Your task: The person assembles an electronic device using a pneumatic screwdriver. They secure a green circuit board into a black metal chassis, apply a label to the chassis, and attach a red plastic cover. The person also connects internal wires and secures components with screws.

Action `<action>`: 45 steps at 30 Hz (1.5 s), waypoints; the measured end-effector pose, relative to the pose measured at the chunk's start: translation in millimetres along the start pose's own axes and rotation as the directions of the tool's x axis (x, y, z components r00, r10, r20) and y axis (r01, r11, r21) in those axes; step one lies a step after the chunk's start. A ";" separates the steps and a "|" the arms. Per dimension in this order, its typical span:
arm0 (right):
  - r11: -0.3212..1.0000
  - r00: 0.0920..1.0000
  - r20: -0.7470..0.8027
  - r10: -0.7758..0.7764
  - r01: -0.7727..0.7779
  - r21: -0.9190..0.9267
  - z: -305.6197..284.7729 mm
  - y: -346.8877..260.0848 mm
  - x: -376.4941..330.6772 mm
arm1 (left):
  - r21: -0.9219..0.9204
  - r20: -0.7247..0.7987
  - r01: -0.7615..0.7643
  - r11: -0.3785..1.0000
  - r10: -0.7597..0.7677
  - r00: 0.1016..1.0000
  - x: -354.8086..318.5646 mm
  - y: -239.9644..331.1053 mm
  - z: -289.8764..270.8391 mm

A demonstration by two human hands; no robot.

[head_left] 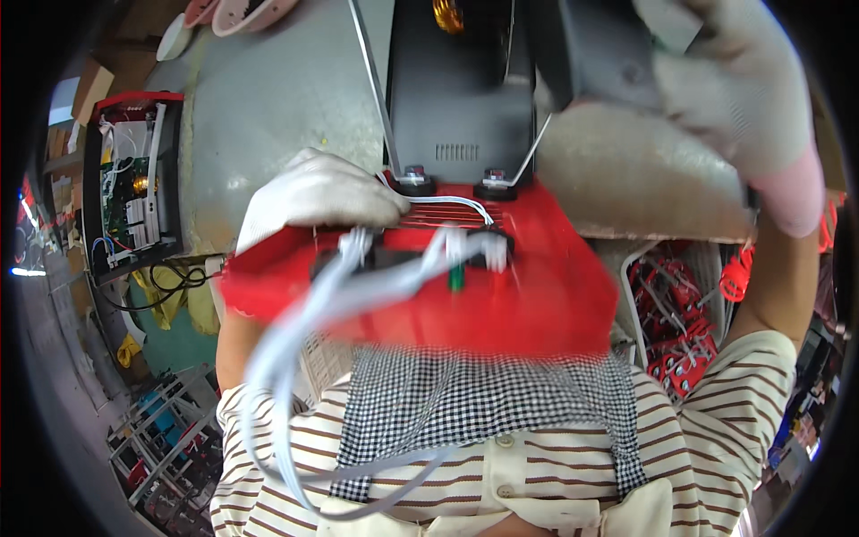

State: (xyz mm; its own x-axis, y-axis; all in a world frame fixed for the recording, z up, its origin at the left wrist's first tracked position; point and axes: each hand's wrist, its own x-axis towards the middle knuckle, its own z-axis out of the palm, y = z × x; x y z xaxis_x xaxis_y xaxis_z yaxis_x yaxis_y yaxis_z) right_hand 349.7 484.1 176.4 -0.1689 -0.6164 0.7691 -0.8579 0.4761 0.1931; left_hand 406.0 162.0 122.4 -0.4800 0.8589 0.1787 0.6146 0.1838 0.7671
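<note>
My left hand (318, 192), in a white knitted glove, is closed over the left part of a red front panel (555, 304). White cables (282, 385) with white plugs loop from this panel toward my lap. Small green (457, 276) and red parts show on it, blurred. Behind it lies a black metal housing (456, 116) with two knobs (413, 181) and thin metal rods at its near end. At the upper right, my gloved right hand (743, 98) is closed at the edge of a dark metal panel (608, 63); both are smeared by motion, and its fingertips are partly hidden.
A grey worktable (277, 89) bears the housing. At the left stands another open red-and-black unit (134, 188) with a circuit board and wires. Pink bowls (250, 13) sit at the far left. A white bin (633, 295) of red parts stands below the table's right edge.
</note>
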 end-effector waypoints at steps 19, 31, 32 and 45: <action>0.655 0.754 0.193 0.628 -0.646 0.393 -19.6 -92.6 -16.3 | -0.625 -0.304 0.152 0.766 -0.417 0.856 12.5 4.3 4.4; 0.577 0.669 0.144 0.730 -0.715 0.396 -13.4 -100.1 -21.1 | -0.596 -0.234 0.187 0.781 -0.392 0.890 8.3 -2.6 11.1; 0.552 0.634 0.129 0.762 -0.742 0.380 -14.4 -100.7 -22.5 | -0.589 -0.174 0.239 0.772 -0.410 0.895 7.3 -1.6 4.9; 0.161 0.202 -0.060 0.977 -0.899 -0.407 -104.0 -5.4 -211.0 | -0.263 -0.160 0.274 0.925 -0.322 0.933 6.3 -58.8 -119.5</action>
State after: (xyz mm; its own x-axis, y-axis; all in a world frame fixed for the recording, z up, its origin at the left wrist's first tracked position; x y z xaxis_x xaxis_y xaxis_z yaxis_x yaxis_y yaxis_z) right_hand 440.4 676.9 76.4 -0.8434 0.3786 0.3811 0.2113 0.8861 -0.4126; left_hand 292.0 99.5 152.0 -0.7462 0.6654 0.0182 0.2721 0.2799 0.9207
